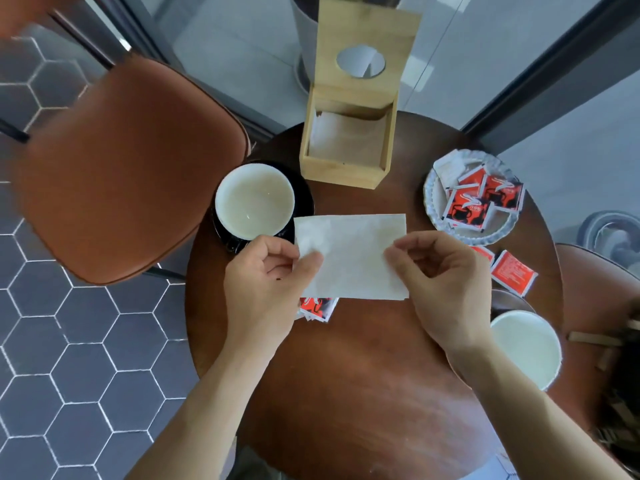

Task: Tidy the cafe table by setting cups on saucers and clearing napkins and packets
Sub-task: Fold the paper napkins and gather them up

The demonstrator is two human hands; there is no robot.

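A white folded napkin point(351, 254) is held flat above the round wooden table point(363, 375). My left hand point(266, 271) pinches its left edge and my right hand point(440, 275) pinches its right edge. A white cup point(254, 200) stands on a black saucer point(304, 195) at the table's left. A second white cup point(526, 348) sits at the right edge, a dark saucer point(509, 299) partly showing behind it. Red packets point(485, 202) lie in a scalloped dish point(433, 195). More red packets rest loose on the table point(512, 273), and others peek out under the napkin point(317, 308).
A wooden napkin holder point(346, 168) with napkins inside stands at the table's back. A brown leather chair point(121, 168) is at the left, another chair point(595, 282) at the right. Hexagon floor tiles lie left; a glass wall runs behind.
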